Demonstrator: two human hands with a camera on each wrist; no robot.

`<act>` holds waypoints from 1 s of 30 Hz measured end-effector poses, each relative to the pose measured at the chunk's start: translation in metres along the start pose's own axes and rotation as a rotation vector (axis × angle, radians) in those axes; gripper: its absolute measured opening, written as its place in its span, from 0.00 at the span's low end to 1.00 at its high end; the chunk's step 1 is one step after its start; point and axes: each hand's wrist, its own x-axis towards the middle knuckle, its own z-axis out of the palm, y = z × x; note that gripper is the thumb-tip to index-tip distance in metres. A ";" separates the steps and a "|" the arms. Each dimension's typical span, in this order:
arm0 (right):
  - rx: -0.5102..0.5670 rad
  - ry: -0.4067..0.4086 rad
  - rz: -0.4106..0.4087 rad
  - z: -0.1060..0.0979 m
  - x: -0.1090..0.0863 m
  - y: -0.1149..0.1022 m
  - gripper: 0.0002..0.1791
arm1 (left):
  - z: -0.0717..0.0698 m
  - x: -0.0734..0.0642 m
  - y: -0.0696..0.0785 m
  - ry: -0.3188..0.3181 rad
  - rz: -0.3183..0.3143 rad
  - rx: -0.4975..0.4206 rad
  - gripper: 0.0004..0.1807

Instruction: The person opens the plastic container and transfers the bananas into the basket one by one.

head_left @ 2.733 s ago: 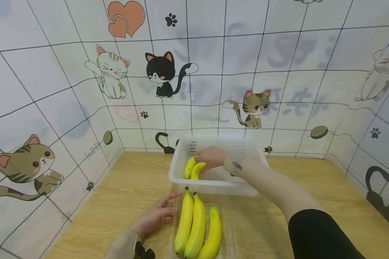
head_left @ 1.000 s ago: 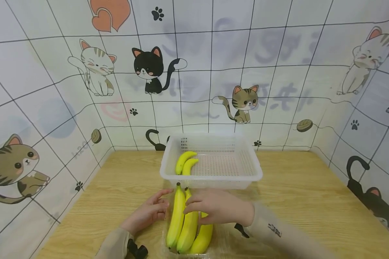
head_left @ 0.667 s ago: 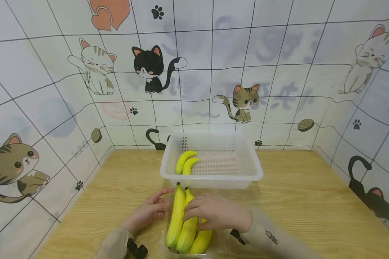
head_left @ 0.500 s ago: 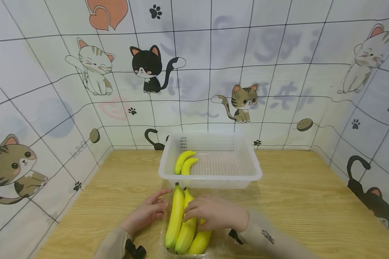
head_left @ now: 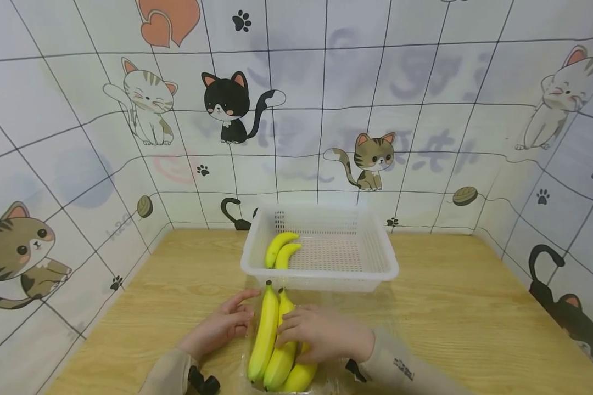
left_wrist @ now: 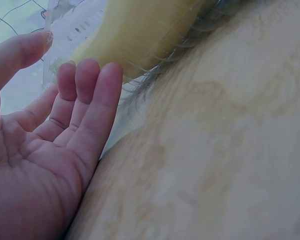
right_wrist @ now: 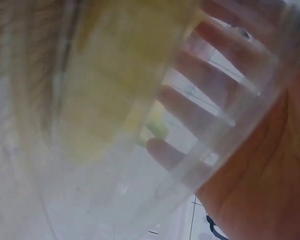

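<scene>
Three long yellow bananas lie side by side in a clear plastic tray [head_left: 330, 379]: a left banana [head_left: 263, 336], a middle banana [head_left: 279, 366] and a right banana [head_left: 301, 378]. My right hand [head_left: 327, 336] lies over the middle and right bananas, fingers spread and loosely bent, fingertips at the middle one. In the right wrist view its fingers show through the clear tray wall, against a yellow banana [right_wrist: 120, 75]. My left hand [head_left: 221, 325] rests beside the tray's left side, palm inward. The left wrist view shows its relaxed fingertips right at the clear plastic.
A white perforated basket [head_left: 321, 281] stands behind the tray, with two small bananas [head_left: 280, 244] at its left end. Wood-grain table [head_left: 454, 307] stretches to both sides. Cat-print sheeting [head_left: 296, 126] walls in the back and sides.
My right hand has come from inside the basket, by the small bananas, back to the bananas in the tray. Over the last second it has stayed there. My left hand stays beside the tray.
</scene>
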 end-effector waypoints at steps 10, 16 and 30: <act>-0.014 0.020 0.010 0.002 -0.003 0.001 0.24 | 0.001 0.000 0.001 -0.001 0.003 0.013 0.30; -0.011 0.013 0.023 0.003 -0.003 0.001 0.26 | 0.002 -0.002 0.002 -0.004 0.001 0.011 0.31; -0.030 0.014 0.025 0.006 -0.004 0.004 0.25 | 0.001 -0.002 0.002 0.021 -0.021 0.018 0.32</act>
